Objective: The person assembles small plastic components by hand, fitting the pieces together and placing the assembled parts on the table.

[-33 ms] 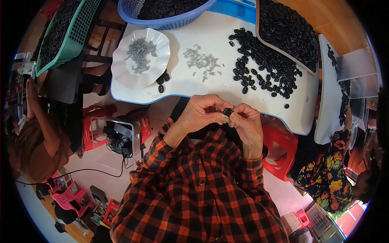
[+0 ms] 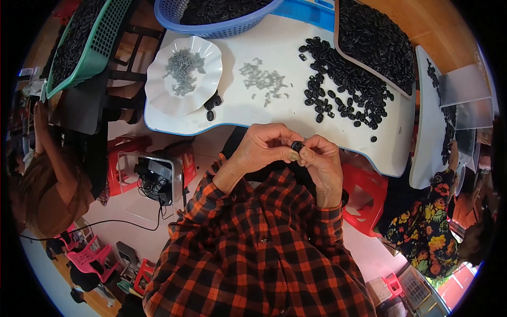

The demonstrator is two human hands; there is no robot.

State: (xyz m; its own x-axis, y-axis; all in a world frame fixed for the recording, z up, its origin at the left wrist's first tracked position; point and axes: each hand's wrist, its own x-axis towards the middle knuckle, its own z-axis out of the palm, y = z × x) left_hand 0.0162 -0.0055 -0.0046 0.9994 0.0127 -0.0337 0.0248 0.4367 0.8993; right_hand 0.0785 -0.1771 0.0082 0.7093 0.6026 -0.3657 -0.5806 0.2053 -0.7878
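Just off the table's near edge, a small black oval plastic piece (image 2: 297, 145) is pinched between the fingertips of both hands. My left hand (image 2: 259, 150) grips it with thumb and forefinger. From the other side, the thumb and fingers of my right hand (image 2: 322, 160) close on it and cover part of it. On the table lie many similar black oval pieces (image 2: 348, 87), spread at the right. Small pale translucent pieces (image 2: 262, 79) are scattered in the middle. More grey ones (image 2: 183, 70) fill the centre of a white scalloped plate (image 2: 161, 98), with a few black ovals beside its rim.
A blue basket (image 2: 227, 31) of black pieces stands at the table's far side. A tilted tray (image 2: 375, 45), heaped with them, sits far right. Left is a green basket (image 2: 87, 68). Co-workers sit on both sides; red stools (image 2: 364, 198) flank me, and a cable (image 2: 116, 222) crosses the left.
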